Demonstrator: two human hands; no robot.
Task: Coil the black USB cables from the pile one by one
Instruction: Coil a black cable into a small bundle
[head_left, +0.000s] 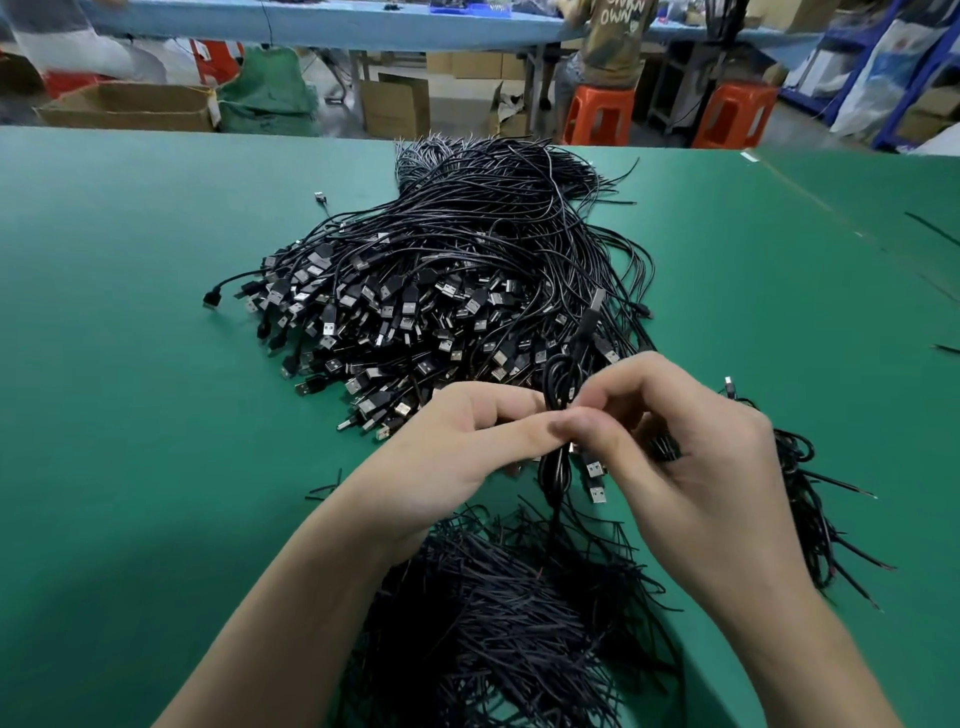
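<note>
Bench (130, 364): green surface, fills most of the frame
Pile (441, 291): black USB cables heaped at centre frame, plugs fanned toward the lower left, thin wire ends trailing to the upper centre
Held cable (548, 384): one black cable gathered into small loops, raised above the bench at the near edge of the pile, centre right; one loop stands above the fingers, another hangs below
Left grip (467, 436): thumb and fingers closed on the loops from the left, pinching them
Right grip (691, 452): fingers curled, fingertips clamped on the same loops from the right, touching the left thumb
USB plugs (596, 470): two, just below the right fingers; owning cable cannot be told
Wire heap (493, 623): black strands at lower centre, between the forearms
Side tangle (805, 493): black cables on the bench at right, just beyond the right grip
Stray plug (318, 197): alone, upper left of the pile
Background: orange stools (597, 117) and cardboard boxes (130, 106) along the top edge
</note>
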